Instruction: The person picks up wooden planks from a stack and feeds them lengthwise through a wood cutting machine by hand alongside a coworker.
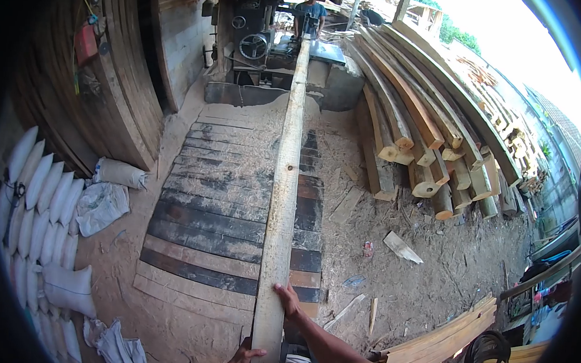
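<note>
A long wooden beam [285,181] runs from my body straight ahead to the sawmill machine [253,46]. Near its close end, my left hand [243,357] grips the left edge, thumb on the top face. Farther along, my right hand [288,299] clasps the right edge, with its thumb over the top and the other fingers hidden at the side and below. The beam's far end lies at the machine's table [327,52], where another person [311,19] in a blue shirt stands.
Thick timber logs [427,122] are stacked to the right. Full white sacks [43,198] are piled at left, beside upright planks [125,73]. Sawdust-strewn boards [206,210] cover the ground under the beam. Sawn planks [432,340] and a black coil [487,355] lie at lower right.
</note>
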